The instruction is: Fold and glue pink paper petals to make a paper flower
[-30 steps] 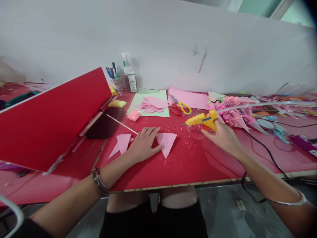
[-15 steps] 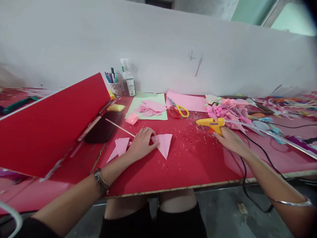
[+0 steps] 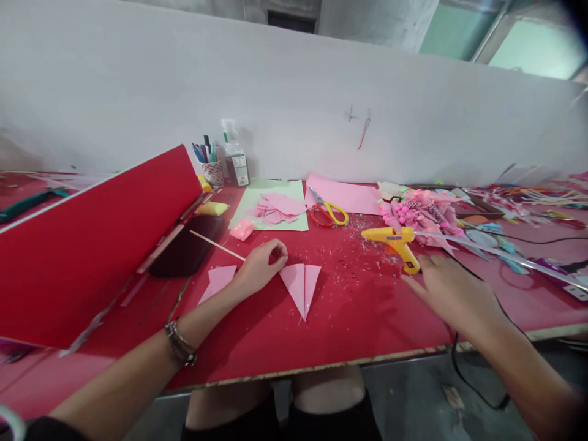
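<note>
My left hand (image 3: 261,266) is curled, thumb and forefinger bent toward each other, with a thin pale stick (image 3: 215,245) running out of it to the upper left; the stick's other end is hidden by the hand. Just right of its fingertips lies a pink folded paper triangle (image 3: 298,288) with a crease down its middle. Another pink paper piece (image 3: 219,282) is partly under the left wrist. My right hand (image 3: 448,288) is open, fingers stretched and partly blurred, beside the handle of a yellow glue gun (image 3: 397,242) with a clear glue stick (image 3: 482,248) in its back.
Yellow-and-red scissors (image 3: 329,211) lie near pink sheets (image 3: 349,195) and a green sheet (image 3: 239,202) with scraps. A pile of pink pieces (image 3: 420,211) sits behind the glue gun. A red board (image 3: 105,245) leans at left by a dark pad (image 3: 179,251). A black cord (image 3: 473,380) hangs over the edge.
My right hand has let go of the glue gun and drawn back toward me. My left hand has lifted its fingers off the pink triangle, which now shows whole. The view has shifted slightly.
</note>
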`<state>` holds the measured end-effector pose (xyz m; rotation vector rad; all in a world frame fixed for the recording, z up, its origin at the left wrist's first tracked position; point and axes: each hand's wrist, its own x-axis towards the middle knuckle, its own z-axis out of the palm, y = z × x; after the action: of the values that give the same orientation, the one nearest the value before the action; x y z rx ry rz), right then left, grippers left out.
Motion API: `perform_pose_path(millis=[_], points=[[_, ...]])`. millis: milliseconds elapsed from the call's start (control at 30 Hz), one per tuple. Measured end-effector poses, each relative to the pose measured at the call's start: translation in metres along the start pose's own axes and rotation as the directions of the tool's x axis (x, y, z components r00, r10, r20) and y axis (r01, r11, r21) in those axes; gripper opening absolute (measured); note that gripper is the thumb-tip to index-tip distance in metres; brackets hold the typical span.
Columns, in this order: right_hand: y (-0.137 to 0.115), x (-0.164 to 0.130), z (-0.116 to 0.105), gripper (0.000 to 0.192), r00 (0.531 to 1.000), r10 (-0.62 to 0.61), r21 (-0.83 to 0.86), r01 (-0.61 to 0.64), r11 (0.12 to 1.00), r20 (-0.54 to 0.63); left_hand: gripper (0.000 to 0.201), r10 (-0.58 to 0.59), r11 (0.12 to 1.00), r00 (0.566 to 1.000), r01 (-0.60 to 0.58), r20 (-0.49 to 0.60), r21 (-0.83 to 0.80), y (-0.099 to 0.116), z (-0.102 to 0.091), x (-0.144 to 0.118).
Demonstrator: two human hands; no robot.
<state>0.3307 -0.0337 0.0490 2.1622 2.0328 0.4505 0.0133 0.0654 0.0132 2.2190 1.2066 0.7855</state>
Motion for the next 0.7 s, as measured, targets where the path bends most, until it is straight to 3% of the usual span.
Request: perform_pose_path(millis=[167, 300, 433, 533, 600, 700], points=[[-0.027, -0.021, -0.017, 0.032, 0.992, -0.115, 0.074, 0.110, 0.991, 0.062, 0.021, 0.100, 0.948, 0.980, -0.146, 0.172, 0.281, 0.002, -0.009, -0.003], [-0.043, -0.019, -0.025, 0.028, 0.982, -0.184, 0.168, 0.176, 0.970, 0.036, 0.015, 0.071, 0.933, 0.963, -0.156, 0.261, 0.323, 0.003, -0.007, -0.006], [-0.054, -0.004, -0.033, 0.025, 0.981, -0.193, 0.285, 0.179, 0.942, 0.022, 0.014, 0.033, 0.967, 0.962, -0.099, 0.270, 0.234, 0.005, -0.007, -0.004], [-0.059, 0.016, -0.032, 0.023, 0.977, -0.212, 0.365, 0.193, 0.911, 0.010, 0.014, 0.010, 0.997, 0.971, -0.028, 0.237, 0.075, 0.010, -0.013, -0.001], [-0.062, 0.031, -0.028, 0.022, 0.961, -0.277, 0.492, 0.243, 0.836, -0.004, 0.014, 0.004, 0.999, 0.979, 0.006, 0.205, -0.051, 0.016, -0.018, 0.002], [-0.071, 0.053, -0.019, 0.021, 0.940, -0.340, 0.736, 0.242, 0.633, -0.017, 0.012, 0.003, 0.974, 0.996, 0.017, 0.085, -0.227, 0.024, -0.022, 0.006]])
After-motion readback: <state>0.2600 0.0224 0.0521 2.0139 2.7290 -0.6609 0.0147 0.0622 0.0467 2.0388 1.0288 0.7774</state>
